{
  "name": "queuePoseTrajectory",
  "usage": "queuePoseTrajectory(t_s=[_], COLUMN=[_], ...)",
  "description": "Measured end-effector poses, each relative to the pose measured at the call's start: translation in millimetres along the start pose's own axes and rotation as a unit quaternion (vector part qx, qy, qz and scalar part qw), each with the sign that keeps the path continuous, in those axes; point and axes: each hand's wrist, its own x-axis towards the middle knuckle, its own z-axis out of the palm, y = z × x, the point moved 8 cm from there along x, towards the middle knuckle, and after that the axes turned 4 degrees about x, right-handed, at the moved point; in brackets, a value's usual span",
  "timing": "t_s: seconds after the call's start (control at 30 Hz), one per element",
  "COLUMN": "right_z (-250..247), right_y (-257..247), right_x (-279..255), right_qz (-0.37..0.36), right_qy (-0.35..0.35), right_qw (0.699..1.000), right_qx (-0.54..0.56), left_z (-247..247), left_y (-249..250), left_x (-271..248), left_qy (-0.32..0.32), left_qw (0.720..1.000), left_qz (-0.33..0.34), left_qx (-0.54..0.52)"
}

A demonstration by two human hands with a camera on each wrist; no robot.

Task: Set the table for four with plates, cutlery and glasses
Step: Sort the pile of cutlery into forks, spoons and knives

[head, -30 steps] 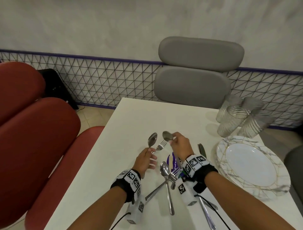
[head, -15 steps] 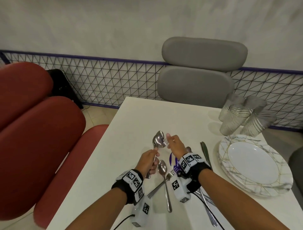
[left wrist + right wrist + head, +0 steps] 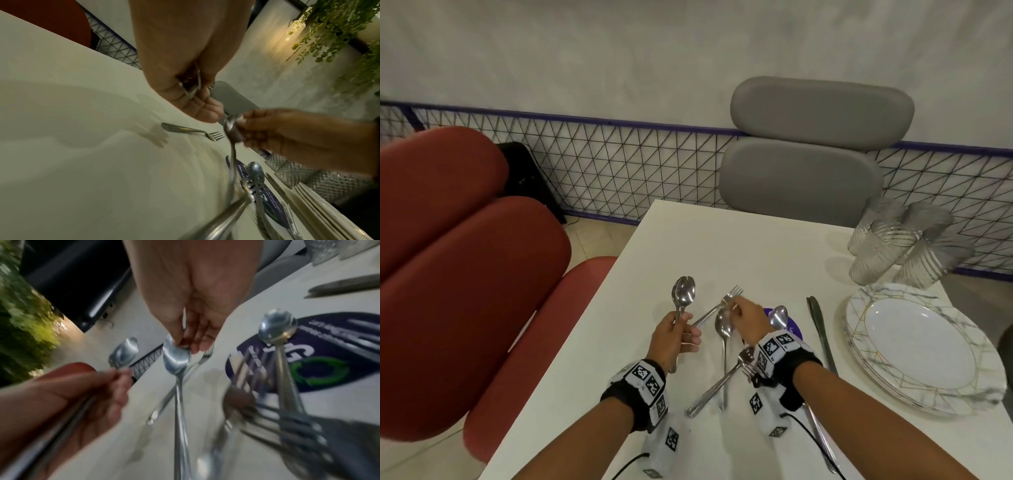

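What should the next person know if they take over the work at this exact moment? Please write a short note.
Left hand: holds two spoons upright by the handles, above the table.
Right hand: its fingers pinch the bowl of a third spoon from the loose pile.
Loose on the table: one fork beside that spoon, more forks under the right wrist, a fourth spoon and knives to the right.
Plates are stacked at the right edge, glasses grouped behind them.
Done: sorting of spoons has begun. Left: no place is set yet; plates, cutlery and glasses must go to four seats.
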Motion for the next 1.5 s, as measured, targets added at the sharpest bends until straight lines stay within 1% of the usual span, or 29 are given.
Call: queuePoseTrajectory(t_s=[0.07, 0.13, 0.2, 0.3, 0.37, 0.43, 0.53, 0.6, 0.63, 0.7, 0.77, 0.8, 0.87, 0.93, 0.97, 1.0, 1.07, 1.13, 1.2, 1.27, 1.33, 1.37, 1.43, 1.5], right_z=[-26.4, -50.9, -61.7, -69.7, -78.7, -84.3, -78.9, -70.5, -64.5, -49.7, -39.8, -40.2, -53.7, -73.3, -79.4, -80.2, -70.8, -64.4, -66.1, -73.6, -86.7, -95.1, -114.4, -132.8], right_y=[-19.4, -33.2, -42.4, -46.5, -44.2, -40.3, -26.7, -9.2, -0.6, 14.0, 22.0, 27.1, 38.8, 54.0, 63.9, 75.5, 94.4, 103.9, 101.9, 93.8, 84.2, 77.6, 60.8, 33.6], right_x=[0.5, 0.2, 1.1, 0.6, -1.0, -1.1, 0.1, 1.7, 2.8, 7.3, 10.0, 11.1, 12.7, 11.8, 11.4, 11.8, 10.8, 11.0, 11.3, 11.3, 12.7, 12.0, 8.2, -2.7], right_qz=[-0.054, -0.087, -0.105, -0.120, -0.122, -0.116, -0.078, -0.025, 0.003, 0.045, 0.068, 0.078, 0.099, 0.128, 0.147, 0.168, 0.203, 0.217, 0.205, 0.178, 0.137, 0.114, 0.055, -0.029], right_qy=[0.069, 0.129, 0.151, 0.176, 0.205, 0.218, 0.214, 0.218, 0.209, 0.161, 0.105, 0.096, 0.117, 0.147, 0.144, 0.126, 0.073, 0.059, 0.078, 0.106, 0.159, 0.198, 0.276, 0.330], right_qw=[0.994, 0.980, 0.973, 0.968, 0.959, 0.952, 0.952, 0.954, 0.959, 0.970, 0.979, 0.981, 0.980, 0.980, 0.979, 0.978, 0.976, 0.974, 0.976, 0.978, 0.977, 0.974, 0.956, 0.935], right_qx=[0.067, 0.121, 0.140, 0.134, 0.152, 0.179, 0.207, 0.203, 0.191, 0.174, 0.159, 0.148, 0.129, 0.044, 0.005, -0.017, -0.013, 0.006, 0.005, -0.026, -0.029, 0.007, 0.083, 0.131], left_z=[4.5, 12.5, 23.8, 40.6, 46.8, 50.1, 62.6, 70.5, 73.4, 76.4, 75.2, 73.9, 68.2, 59.3, 54.9, 51.4, 46.2, 44.6, 45.2, 45.2, 45.1, 44.8, 44.9, 47.2], left_y=[-0.7, -0.6, 2.4, 9.3, 13.3, 14.1, 14.6, 15.3, 14.6, 13.6, 11.0, 10.1, 8.3, 7.4, 7.1, 6.6, 4.5, 3.0, 1.6, -0.1, -2.0, -2.9, -3.4, -2.2], left_x=[0.8, 1.3, 0.8, -3.3, -4.8, -6.1, -12.3, -17.1, -18.4, -18.9, -17.4, -16.8, -13.8, -9.3, -7.3, -5.2, -1.7, 0.9, 1.7, 2.2, 2.4, 2.6, 3.4, 4.8], left_qy=[0.000, -0.005, -0.022, -0.048, -0.054, -0.064, -0.117, -0.139, -0.144, -0.146, -0.150, -0.154, -0.150, -0.127, -0.117, -0.109, -0.100, -0.097, -0.098, -0.097, -0.096, -0.094, -0.086, -0.076], left_qw=[1.000, 1.000, 1.000, 0.998, 0.996, 0.996, 0.993, 0.990, 0.989, 0.989, 0.987, 0.985, 0.985, 0.989, 0.991, 0.992, 0.993, 0.993, 0.993, 0.993, 0.993, 0.993, 0.994, 0.995], left_qz=[0.002, 0.003, 0.006, 0.022, 0.037, 0.031, 0.001, -0.011, -0.017, -0.028, -0.033, -0.033, -0.033, -0.037, -0.040, -0.043, -0.048, -0.047, -0.040, -0.034, -0.028, -0.026, -0.023, -0.019], left_qx=[0.009, 0.011, 0.016, 0.037, 0.056, 0.054, -0.008, -0.004, 0.003, 0.022, 0.053, 0.065, 0.073, 0.065, 0.057, 0.050, 0.045, 0.049, 0.056, 0.060, 0.063, 0.064, 0.066, 0.069])
